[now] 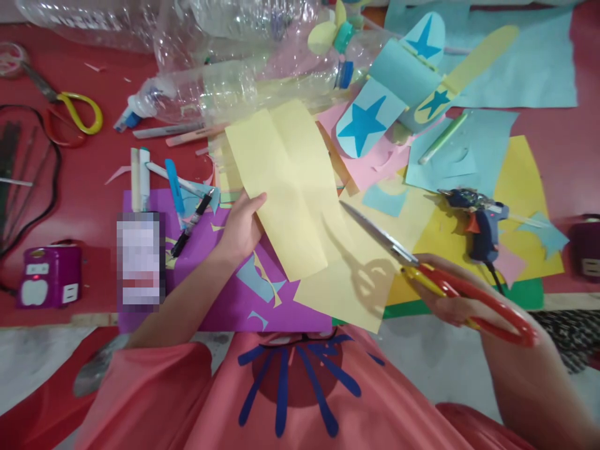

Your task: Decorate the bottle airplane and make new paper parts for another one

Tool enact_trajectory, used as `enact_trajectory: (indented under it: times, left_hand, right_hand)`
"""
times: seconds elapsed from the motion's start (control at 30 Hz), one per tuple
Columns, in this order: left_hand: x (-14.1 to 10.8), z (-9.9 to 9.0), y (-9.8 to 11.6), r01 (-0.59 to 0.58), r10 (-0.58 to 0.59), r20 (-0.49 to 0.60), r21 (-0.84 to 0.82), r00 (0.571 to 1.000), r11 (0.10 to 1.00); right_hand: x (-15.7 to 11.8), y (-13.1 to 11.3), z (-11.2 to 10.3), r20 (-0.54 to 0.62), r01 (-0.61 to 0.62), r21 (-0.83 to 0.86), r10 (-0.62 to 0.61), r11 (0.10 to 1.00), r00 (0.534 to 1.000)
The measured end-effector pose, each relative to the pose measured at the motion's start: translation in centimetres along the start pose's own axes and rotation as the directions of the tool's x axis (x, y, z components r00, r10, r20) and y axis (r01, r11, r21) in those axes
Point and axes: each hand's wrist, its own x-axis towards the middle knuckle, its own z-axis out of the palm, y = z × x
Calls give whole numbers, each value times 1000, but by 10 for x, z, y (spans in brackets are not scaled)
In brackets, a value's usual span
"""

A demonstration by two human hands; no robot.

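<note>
My left hand grips the left edge of a creased pale yellow paper sheet, thumb on top. In my right hand are scissors with red and yellow handles; their blades look closed and point up and left, the tip close to the sheet's right edge. A shadow of the scissors falls on the yellow paper below. Under the held sheet lie more pale yellow paper and purple paper with small cut scraps.
Plastic bottles lie along the back. A blue paper-covered bottle plane stands back right, a glue gun at right. Pens, a phone, a purple box and other scissors are at left.
</note>
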Motion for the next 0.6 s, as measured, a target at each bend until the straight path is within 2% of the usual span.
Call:
enact_trajectory:
  times: [0.07, 0.23, 0.27, 0.33, 0.37, 0.47, 0.6]
  left_hand:
    - [0, 0, 1, 18, -18, -14, 1, 1000, 1000]
    - [-2, 3, 6, 122, -122, 5, -68, 993, 990]
    - [-3, 3, 6, 144, -144, 9, -83, 990, 986]
    - [-3, 4, 7, 179, -179, 13, -107, 984, 978]
    - [-4, 4, 7, 195, -194, 20, -123, 981, 973]
    - [-3, 5, 5, 249, -240, 68, -175, 968, 953]
    - [-4, 8, 1, 320, -306, 107, -167, 946, 933]
  right_hand:
    - [-4, 3, 14, 65, -65, 95, 59, 993, 996]
    - [3, 16, 25, 147, -42, 182, 15, 982, 989]
    - [7, 20, 24, 230, -40, 208, -9, 977, 973]
    - [16, 23, 24, 415, -52, 218, -44, 974, 909]
    - [20, 24, 24, 471, -68, 219, -45, 973, 881]
    - [28, 18, 31, 552, -86, 233, -59, 969, 832]
    - [32, 9, 48, 621, -29, 286, -162, 958, 767]
